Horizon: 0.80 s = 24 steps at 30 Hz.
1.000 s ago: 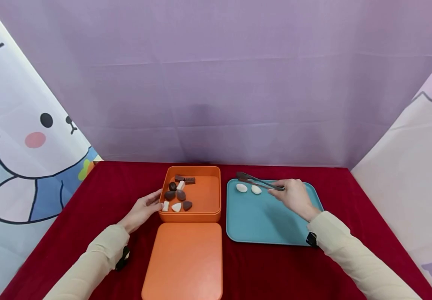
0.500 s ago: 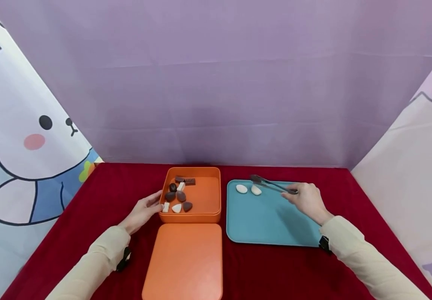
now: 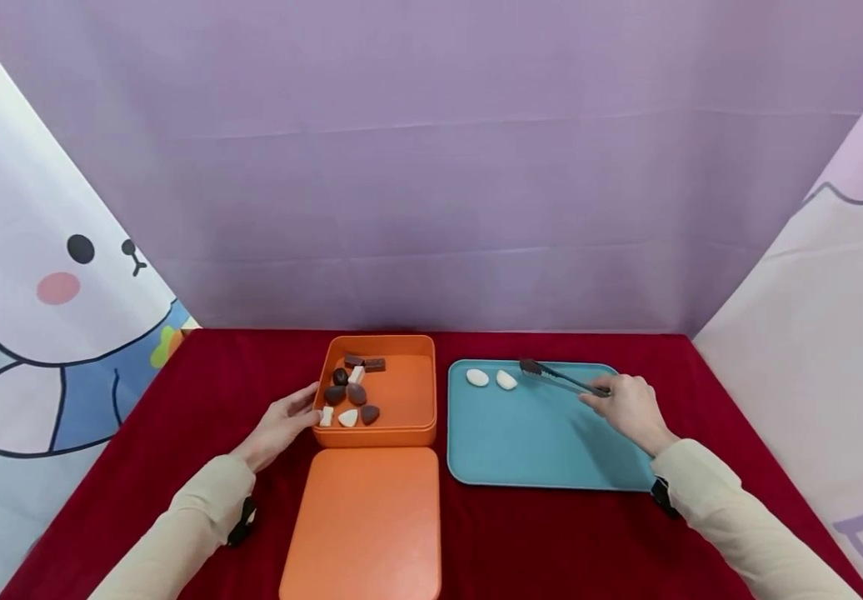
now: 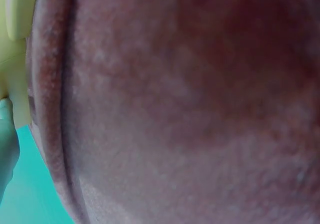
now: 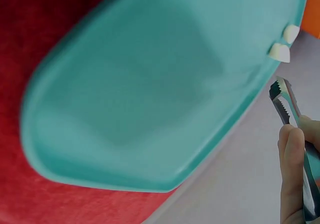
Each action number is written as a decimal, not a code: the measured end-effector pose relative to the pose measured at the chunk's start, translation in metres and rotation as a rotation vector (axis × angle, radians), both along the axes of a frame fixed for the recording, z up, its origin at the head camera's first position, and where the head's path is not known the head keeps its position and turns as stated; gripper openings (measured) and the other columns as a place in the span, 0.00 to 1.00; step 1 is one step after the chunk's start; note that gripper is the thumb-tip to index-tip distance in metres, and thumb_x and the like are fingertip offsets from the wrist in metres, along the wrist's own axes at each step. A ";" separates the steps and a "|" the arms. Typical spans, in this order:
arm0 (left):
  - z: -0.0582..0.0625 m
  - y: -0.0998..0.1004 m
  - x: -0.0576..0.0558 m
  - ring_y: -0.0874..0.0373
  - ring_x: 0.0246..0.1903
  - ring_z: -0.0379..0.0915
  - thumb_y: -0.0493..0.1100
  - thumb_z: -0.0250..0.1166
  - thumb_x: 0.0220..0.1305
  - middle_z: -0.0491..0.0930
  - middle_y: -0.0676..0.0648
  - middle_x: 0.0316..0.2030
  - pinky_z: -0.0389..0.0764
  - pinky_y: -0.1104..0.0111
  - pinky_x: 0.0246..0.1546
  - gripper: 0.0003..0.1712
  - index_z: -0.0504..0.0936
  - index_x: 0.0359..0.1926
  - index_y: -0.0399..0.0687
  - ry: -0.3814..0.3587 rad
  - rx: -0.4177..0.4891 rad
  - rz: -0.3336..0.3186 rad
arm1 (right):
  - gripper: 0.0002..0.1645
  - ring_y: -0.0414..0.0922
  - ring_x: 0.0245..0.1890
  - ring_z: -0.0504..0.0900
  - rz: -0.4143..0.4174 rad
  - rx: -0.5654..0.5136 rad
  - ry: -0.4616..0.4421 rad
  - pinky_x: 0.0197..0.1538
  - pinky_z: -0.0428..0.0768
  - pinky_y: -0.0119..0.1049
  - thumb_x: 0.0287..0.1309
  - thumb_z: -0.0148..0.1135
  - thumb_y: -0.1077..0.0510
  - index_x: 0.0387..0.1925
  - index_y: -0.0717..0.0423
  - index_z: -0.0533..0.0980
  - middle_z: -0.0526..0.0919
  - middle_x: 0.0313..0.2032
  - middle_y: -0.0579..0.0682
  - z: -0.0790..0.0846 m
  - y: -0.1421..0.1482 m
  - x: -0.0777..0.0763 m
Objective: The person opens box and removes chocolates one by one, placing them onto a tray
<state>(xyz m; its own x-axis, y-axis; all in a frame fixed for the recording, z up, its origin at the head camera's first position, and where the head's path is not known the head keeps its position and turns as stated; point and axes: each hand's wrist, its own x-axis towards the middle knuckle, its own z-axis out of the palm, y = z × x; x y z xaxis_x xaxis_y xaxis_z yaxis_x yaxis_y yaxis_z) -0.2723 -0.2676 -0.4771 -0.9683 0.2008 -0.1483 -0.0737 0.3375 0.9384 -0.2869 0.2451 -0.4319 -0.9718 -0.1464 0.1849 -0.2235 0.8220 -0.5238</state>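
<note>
My right hand (image 3: 630,408) grips small dark tongs (image 3: 562,377) over the far right of a teal tray (image 3: 521,450). In the right wrist view the tongs' toothed tips (image 5: 281,91) stand slightly apart with nothing between them. Two white pieces, one oval (image 3: 477,377) and one more wedge-shaped (image 3: 506,380), lie at the tray's far left, apart from the tongs. My left hand (image 3: 277,427) holds the left wall of an orange box (image 3: 407,398), its thumb at the rim. Several brown and white chocolate-like pieces (image 3: 356,393) lie in the box's left half.
An orange lid (image 3: 364,525) lies flat in front of the box. Dark red cloth (image 3: 544,542) covers the table. A lilac curtain (image 3: 431,167) hangs behind it, with printed curtains at both sides. The left wrist view is mostly filled by a blurred close surface.
My right hand has moved to the right with the tongs, away from the two white pieces, which stay on the tray. The left hand keeps its place at the box.
</note>
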 end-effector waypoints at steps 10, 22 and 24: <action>-0.001 -0.003 0.002 0.44 0.67 0.49 0.44 0.54 0.67 0.50 0.37 0.69 0.63 0.56 0.61 0.38 0.47 0.71 0.44 0.030 -0.003 -0.023 | 0.18 0.38 0.15 0.75 0.006 0.027 0.030 0.19 0.71 0.30 0.50 0.65 0.58 0.40 0.69 0.80 0.84 0.27 0.59 -0.012 0.004 -0.001; -0.001 -0.001 0.000 0.45 0.68 0.48 0.42 0.53 0.67 0.51 0.39 0.69 0.63 0.55 0.61 0.36 0.47 0.71 0.43 0.034 0.004 -0.014 | 0.17 0.39 0.18 0.77 0.002 0.035 0.040 0.21 0.73 0.31 0.49 0.66 0.59 0.39 0.69 0.81 0.83 0.35 0.65 -0.020 0.005 -0.001; -0.001 -0.001 0.000 0.44 0.68 0.48 0.42 0.53 0.67 0.50 0.38 0.69 0.63 0.56 0.61 0.37 0.47 0.71 0.43 0.034 0.007 -0.023 | 0.17 0.39 0.18 0.77 -0.004 0.033 0.034 0.21 0.73 0.31 0.49 0.66 0.59 0.39 0.69 0.81 0.83 0.35 0.65 -0.020 0.005 -0.001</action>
<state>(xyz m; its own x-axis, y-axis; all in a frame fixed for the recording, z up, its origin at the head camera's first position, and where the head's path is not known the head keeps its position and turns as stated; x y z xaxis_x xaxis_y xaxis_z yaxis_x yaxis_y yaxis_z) -0.2722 -0.2687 -0.4783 -0.9678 0.2243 -0.1142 -0.0342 0.3323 0.9425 -0.2877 0.2497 -0.4523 -0.9656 -0.1489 0.2130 -0.2372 0.8395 -0.4888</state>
